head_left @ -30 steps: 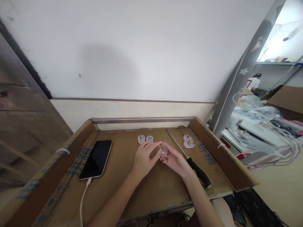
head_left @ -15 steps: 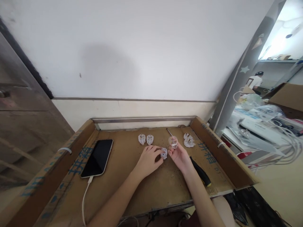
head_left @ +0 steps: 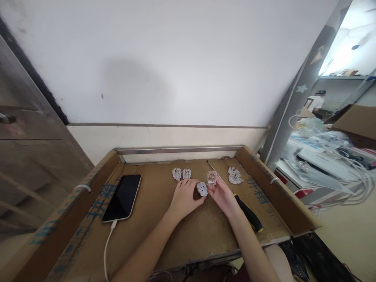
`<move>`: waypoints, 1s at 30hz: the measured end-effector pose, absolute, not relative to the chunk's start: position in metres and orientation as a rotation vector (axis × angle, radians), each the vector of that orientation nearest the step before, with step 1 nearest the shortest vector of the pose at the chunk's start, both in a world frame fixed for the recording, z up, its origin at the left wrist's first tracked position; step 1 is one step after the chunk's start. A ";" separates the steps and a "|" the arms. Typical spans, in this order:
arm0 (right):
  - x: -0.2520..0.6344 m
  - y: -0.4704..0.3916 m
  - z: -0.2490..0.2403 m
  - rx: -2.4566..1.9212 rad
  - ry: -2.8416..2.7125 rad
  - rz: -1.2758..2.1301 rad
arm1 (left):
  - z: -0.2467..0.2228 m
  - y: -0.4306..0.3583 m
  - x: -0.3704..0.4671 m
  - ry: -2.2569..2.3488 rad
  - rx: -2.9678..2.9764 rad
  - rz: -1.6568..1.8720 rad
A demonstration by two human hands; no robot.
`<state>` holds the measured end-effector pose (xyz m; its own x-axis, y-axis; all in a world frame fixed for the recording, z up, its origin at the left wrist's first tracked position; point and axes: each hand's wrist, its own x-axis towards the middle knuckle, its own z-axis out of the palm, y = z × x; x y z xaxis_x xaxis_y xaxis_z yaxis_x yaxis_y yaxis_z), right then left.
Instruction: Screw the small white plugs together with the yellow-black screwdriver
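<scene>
While the left hand [head_left: 184, 197] pinches a white plug half [head_left: 202, 188], the right hand [head_left: 223, 196] grips the clear half [head_left: 211, 177]; the halves are apart, four plug pieces [head_left: 181, 173] wait behind.

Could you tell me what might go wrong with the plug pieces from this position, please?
The left hand and right hand each pinch a small clear plug piece by the fingertips, so either may slip. The screwdriver lies under the right wrist and could be knocked. The loose plugs just beyond the fingers may get scattered.
</scene>
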<state>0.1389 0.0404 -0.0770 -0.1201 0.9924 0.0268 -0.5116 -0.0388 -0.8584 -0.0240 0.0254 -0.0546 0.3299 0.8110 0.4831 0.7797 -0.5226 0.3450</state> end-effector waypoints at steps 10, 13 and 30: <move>0.124 0.038 -0.080 -0.956 -1.196 1.141 | -0.045 0.023 -0.030 1.498 2.451 1.105; 0.117 0.031 -0.076 -1.015 -1.307 1.011 | -0.045 0.023 -0.031 1.469 2.483 1.025; 0.113 0.022 -0.068 -1.118 -1.467 0.698 | -0.049 0.024 -0.032 1.401 2.336 1.057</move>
<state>0.1132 0.0224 -0.0679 0.0560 0.9123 0.4056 0.2611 0.3788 -0.8879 -0.0317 0.0238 -0.0487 0.2872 0.8364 0.4669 0.6788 -0.5216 0.5169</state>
